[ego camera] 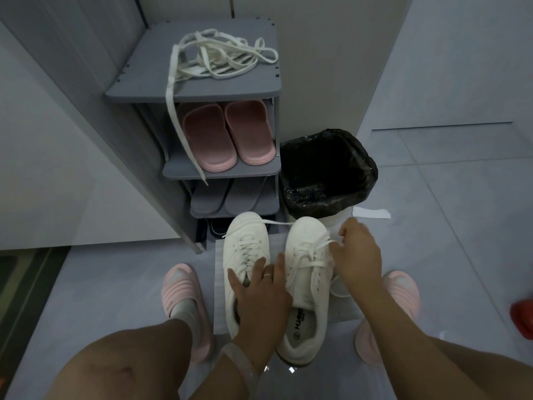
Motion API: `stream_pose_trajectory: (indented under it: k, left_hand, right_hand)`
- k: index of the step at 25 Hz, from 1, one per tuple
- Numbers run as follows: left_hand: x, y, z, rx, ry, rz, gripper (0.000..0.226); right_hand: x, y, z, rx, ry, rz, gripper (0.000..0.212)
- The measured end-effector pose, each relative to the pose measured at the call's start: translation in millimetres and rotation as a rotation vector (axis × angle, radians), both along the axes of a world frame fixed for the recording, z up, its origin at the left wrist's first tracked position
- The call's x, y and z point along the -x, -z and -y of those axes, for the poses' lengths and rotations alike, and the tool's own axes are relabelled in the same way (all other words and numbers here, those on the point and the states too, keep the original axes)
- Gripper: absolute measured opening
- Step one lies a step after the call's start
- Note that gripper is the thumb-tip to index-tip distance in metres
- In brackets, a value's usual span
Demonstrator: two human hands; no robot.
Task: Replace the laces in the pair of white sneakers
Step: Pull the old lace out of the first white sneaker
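- Two white sneakers stand side by side, toes toward the shoe rack, on a pale sheet [343,308] spread over the grey tiled floor
- The left sneaker [245,246] is laced, and one loose lace end runs from its toe across to the right sneaker
- The right sneaker [310,287] lies near the sheet's right edge, its laces slack and its printed insole showing at the heel opening
- The left hand [261,295] rests across the gap between the two shoes, fingers spread and fairly straight over the left sneaker's tongue and the right sneaker's inner side; a ring sits on one finger
- The right hand [357,255] is at the right sneaker's outer side with fingertips curled together, pinching a strand of its lace [326,241]
- A clear bracelet [245,368] circles the left wrist
- Both feet wear pink slides [180,287], one on either side of the sheet
- A grey shoe rack [202,90] stands just beyond the sneakers; a tangle of loose white laces [222,59] lies on its top shelf, one end hanging over the front edge
- Pink slippers [227,137] sit on the next shelf down, grey slippers [219,197] below them
- A bin lined with a black bag [326,171] stands just right of the rack
- A red thing [522,316] shows at the right frame edge; what it is I cannot tell
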State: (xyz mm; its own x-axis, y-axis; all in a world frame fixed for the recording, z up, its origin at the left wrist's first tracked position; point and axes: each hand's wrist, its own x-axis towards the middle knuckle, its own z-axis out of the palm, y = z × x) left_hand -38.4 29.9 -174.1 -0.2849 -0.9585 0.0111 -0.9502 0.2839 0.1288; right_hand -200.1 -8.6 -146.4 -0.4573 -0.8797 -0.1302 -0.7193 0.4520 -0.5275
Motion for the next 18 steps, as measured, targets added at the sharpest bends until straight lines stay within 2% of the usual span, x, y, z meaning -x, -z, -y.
stream_pose_trajectory:
  k: [1,3,4,5,6,7,9,10,11,13,15,16,18]
  left_hand:
    - [2,1,-1,0.009,-0.007,0.002,0.072]
    - [4,5,-1,0.058,-0.013,-0.001,0.061]
    - [4,7,0,0.062,-0.017,-0.004,0.061]
    - [5,8,0,0.037,-0.027,-0.008,0.067]
    - [5,11,0,0.05,-0.041,-0.002,0.072]
    - [5,12,0,0.089,-0.051,0.0,0.07]
    - [6,13,-1,0.126,-0.05,-0.003,0.068]
    - [7,14,-2,0.117,-0.039,-0.003,0.068]
    - [7,15,-2,0.122,-0.037,-0.003,0.066]
    - [5,17,0,0.123,-0.033,-0.015,0.062]
    - [3,15,1,0.086,-0.041,-0.037,0.077]
    - [2,15,1,0.08,-0.036,-0.047,0.078]
    - [-1,14,0,0.122,-0.002,-0.063,0.059]
  right_hand:
    - [1,3,-3,0.001,0.095,0.073,0.009]
    - [-5,4,-7,-0.032,0.347,0.503,0.006]
    - [-8,1,-5,-0.064,0.416,0.734,0.007]
    - [-9,-3,-3,-0.115,0.418,0.874,0.012]
    - [-9,-7,-1,-0.157,0.335,0.837,0.014]
    - [-4,-8,2,-0.177,0.214,0.642,0.012]
    - [6,-11,3,-0.16,0.024,0.066,0.01]
    - [11,-10,2,-0.155,-0.019,-0.107,0.013]
    - [15,-9,1,-0.155,-0.033,-0.124,0.015]
    - [16,-5,-1,-0.147,-0.041,0.167,0.029]
    - [11,-1,-6,-0.087,-0.035,0.389,0.038]
    - [8,1,-10,-0.058,-0.028,0.406,0.032]
    - [0,9,-16,-0.112,-0.02,0.345,0.014]
